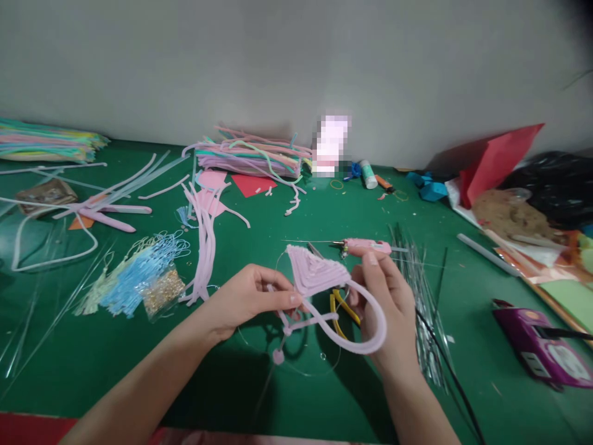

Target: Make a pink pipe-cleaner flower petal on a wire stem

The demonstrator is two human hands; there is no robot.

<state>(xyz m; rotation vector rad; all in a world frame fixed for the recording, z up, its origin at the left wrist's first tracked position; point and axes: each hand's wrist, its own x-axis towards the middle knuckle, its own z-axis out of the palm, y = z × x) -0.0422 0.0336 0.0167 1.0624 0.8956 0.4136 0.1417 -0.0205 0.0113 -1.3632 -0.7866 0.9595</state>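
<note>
A pale pink pipe cleaner shape (319, 273), wound into a flat ribbed triangle, is held up between my two hands. A loose length of it curves out in a big loop (378, 330) at the lower right. My left hand (257, 295) is closed, thumb and fingers pinching the triangle's lower left corner. My right hand (389, 300) is closed at its right corner, by the start of the loop; its fingertips are partly hidden. Below my left hand is a small pink stem piece (287, 330) with a round end. Yellow-handled pliers (340, 321) lie behind the loop.
A pink hot glue gun (368, 246) lies beyond my right hand. Wire stems (421, 309) and a black cable (451, 371) run along the right, near a purple device (544, 346). Blue tassels (134, 281), a bag of beads (162, 292) and pipe cleaner bundles (250, 157) lie left and behind.
</note>
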